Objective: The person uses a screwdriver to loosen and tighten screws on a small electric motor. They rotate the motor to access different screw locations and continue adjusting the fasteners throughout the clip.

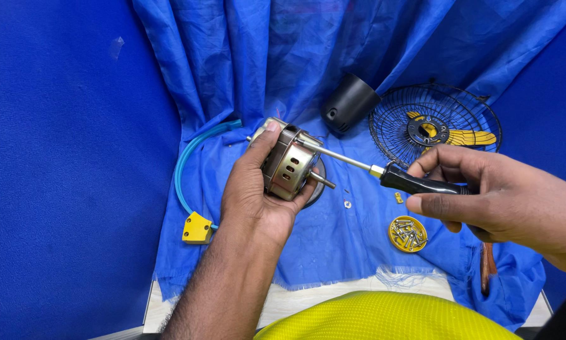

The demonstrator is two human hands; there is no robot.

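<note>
My left hand grips a metal fan motor with slotted sides and a short shaft sticking out to the right. My right hand holds a screwdriver by its black handle. Its steel shank runs up and left, with the tip against the motor's upper edge. Both are held above the blue cloth.
A black wire fan guard with yellow blades behind it lies at the back right, next to a black motor cover. A yellow lid with several screws sits near my right hand. A blue cable ends in a yellow plug.
</note>
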